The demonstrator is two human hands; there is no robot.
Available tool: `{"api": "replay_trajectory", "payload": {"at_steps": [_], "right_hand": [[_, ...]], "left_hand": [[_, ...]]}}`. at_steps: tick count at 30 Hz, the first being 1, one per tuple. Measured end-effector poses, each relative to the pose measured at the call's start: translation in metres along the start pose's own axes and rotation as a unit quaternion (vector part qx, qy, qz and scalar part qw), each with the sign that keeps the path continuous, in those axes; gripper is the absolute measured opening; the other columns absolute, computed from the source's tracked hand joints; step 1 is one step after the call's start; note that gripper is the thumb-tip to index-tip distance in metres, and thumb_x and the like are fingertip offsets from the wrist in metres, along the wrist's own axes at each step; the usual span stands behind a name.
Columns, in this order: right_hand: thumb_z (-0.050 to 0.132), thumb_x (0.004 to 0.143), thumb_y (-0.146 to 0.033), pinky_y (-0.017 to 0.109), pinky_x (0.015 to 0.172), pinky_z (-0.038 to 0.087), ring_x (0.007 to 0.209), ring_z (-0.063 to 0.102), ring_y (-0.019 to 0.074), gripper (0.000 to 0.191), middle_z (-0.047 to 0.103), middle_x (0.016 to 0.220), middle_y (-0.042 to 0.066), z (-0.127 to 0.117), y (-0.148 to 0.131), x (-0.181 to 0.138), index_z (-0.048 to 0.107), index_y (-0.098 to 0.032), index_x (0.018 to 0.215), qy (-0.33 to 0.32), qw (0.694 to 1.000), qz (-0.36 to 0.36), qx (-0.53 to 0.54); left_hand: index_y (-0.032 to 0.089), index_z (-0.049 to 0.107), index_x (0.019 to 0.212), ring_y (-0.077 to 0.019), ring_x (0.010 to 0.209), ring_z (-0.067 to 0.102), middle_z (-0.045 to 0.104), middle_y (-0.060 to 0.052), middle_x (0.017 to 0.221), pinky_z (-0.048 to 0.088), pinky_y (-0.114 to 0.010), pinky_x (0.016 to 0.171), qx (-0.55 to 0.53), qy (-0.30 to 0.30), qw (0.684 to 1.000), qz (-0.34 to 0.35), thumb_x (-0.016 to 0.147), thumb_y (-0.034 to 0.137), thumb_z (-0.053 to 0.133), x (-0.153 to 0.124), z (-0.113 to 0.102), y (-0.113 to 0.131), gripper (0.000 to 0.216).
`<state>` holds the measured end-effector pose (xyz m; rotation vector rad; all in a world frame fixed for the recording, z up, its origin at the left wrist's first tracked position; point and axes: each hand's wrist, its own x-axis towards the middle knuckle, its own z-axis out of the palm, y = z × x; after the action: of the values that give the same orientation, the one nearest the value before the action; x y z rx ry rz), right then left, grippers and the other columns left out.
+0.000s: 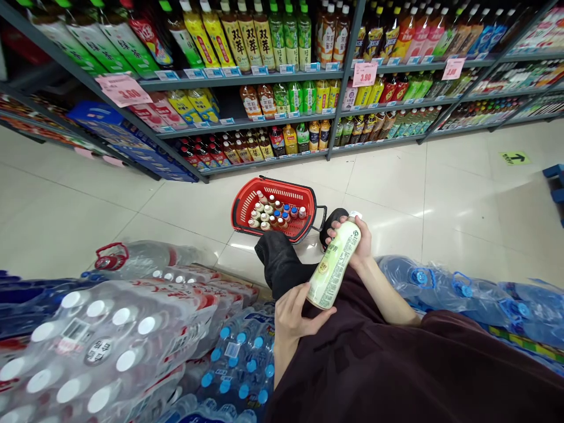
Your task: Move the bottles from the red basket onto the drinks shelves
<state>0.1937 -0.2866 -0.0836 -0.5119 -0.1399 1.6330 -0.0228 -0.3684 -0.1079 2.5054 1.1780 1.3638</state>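
Observation:
A pale green drink bottle (333, 267) with a white cap is tilted in front of me, its cap end up and to the right. My left hand (296, 317) has its fingers and thumb around the base of the bottle. Near the cap, my right hand (359, 238) is wrapped around the neck and shoulder. Small print and a round gold mark show on the label. Beyond the bottle, a red shopping basket (240, 202) sits on the floor by my dark shoes, holding several small bottles with cream, brown, blue and pink caps.
Shelves (288, 122) of bottled drinks stand across the aisle, with pink price cards. Shrink-wrapped water packs (127, 335) are stacked at the lower left, blue-capped bottles (242, 358) beside them. Large water jugs (462, 291) lie to the right. A yellow-green arrow sticker (514, 158) marks the tiled floor.

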Motion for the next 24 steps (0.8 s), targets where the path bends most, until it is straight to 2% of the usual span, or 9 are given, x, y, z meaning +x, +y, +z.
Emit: {"api": "replay_trajectory", "payload": {"at_steps": [6,10,12,15,17,18,21,24], "right_hand": [[0.062,0.086,-0.046,0.043,0.073,0.063,0.072,0.067,0.0214,0.024,0.071,0.086,0.004,0.001,0.001,0.000,0.064,-0.022,0.091,0.008,1.000,-0.001,-0.025],[0.063,0.084,-0.050,0.044,0.073,0.063,0.075,0.068,0.0224,0.029,0.074,0.089,0.005,0.002,0.002,-0.002,0.064,-0.023,0.095,0.007,1.000,-0.004,-0.024],[0.062,0.084,-0.051,0.045,0.073,0.062,0.073,0.066,0.0209,0.030,0.073,0.090,0.003,0.005,0.004,-0.004,0.063,-0.024,0.096,0.002,1.000,-0.008,-0.015],[0.061,0.084,-0.050,0.042,0.071,0.061,0.067,0.061,0.0176,0.026,0.070,0.085,0.001,0.012,0.007,-0.007,0.062,-0.025,0.091,-0.008,0.999,-0.034,0.001],[0.059,0.085,-0.048,0.037,0.065,0.059,0.064,0.058,0.0161,0.023,0.065,0.079,-0.001,0.017,0.009,-0.008,0.061,-0.025,0.085,-0.012,0.998,-0.062,0.010],[0.058,0.085,-0.047,0.036,0.062,0.058,0.063,0.057,0.0158,0.022,0.063,0.077,-0.001,0.019,0.010,-0.009,0.060,-0.025,0.082,-0.013,0.997,-0.074,0.011],[0.057,0.085,-0.046,0.037,0.062,0.058,0.060,0.055,0.0158,0.022,0.060,0.074,-0.001,0.023,0.009,-0.011,0.060,-0.025,0.079,-0.002,0.996,-0.089,0.001],[0.056,0.085,-0.046,0.042,0.068,0.060,0.059,0.056,0.0163,0.023,0.060,0.074,0.000,0.022,0.006,-0.011,0.061,-0.024,0.080,0.010,0.995,-0.096,-0.027]], "left_hand": [[0.017,0.055,0.135,-0.0252,0.077,0.077,0.078,-0.010,0.095,0.062,-0.033,0.073,-0.023,-0.032,0.998,-0.044,0.078,0.056,0.080,-0.008,0.000,-0.001,0.074],[0.018,0.051,0.138,-0.0226,0.072,0.076,0.077,-0.008,0.094,0.061,-0.031,0.065,-0.135,-0.078,0.975,-0.159,0.082,0.064,0.071,-0.009,-0.001,0.002,0.075],[0.018,0.046,0.142,-0.0195,0.061,0.071,0.075,-0.005,0.085,0.056,-0.029,0.055,-0.240,-0.106,0.934,-0.241,0.086,0.070,0.061,-0.007,-0.001,0.005,0.078],[0.017,0.034,0.149,-0.0160,0.042,0.060,0.071,-0.001,0.069,0.047,-0.027,0.042,-0.405,-0.137,0.829,-0.361,0.092,0.076,0.042,-0.003,-0.003,0.007,0.083],[0.016,0.031,0.151,-0.0173,0.042,0.060,0.070,-0.001,0.067,0.049,-0.029,0.042,-0.459,-0.158,0.775,-0.405,0.093,0.074,0.038,0.001,-0.005,0.006,0.083],[0.016,0.033,0.151,-0.0185,0.045,0.063,0.072,-0.003,0.069,0.052,-0.030,0.046,-0.464,-0.169,0.765,-0.413,0.094,0.072,0.039,0.002,-0.007,0.006,0.081],[0.017,0.046,0.144,-0.0239,0.067,0.074,0.078,-0.009,0.092,0.060,-0.035,0.061,-0.443,-0.191,0.782,-0.394,0.095,0.066,0.044,0.007,-0.008,0.004,0.069],[0.019,0.050,0.141,-0.0285,0.098,0.075,0.074,-0.013,0.122,0.063,-0.038,0.080,-0.389,-0.202,0.826,-0.355,0.092,0.057,0.057,0.010,-0.005,0.006,0.061]]}}
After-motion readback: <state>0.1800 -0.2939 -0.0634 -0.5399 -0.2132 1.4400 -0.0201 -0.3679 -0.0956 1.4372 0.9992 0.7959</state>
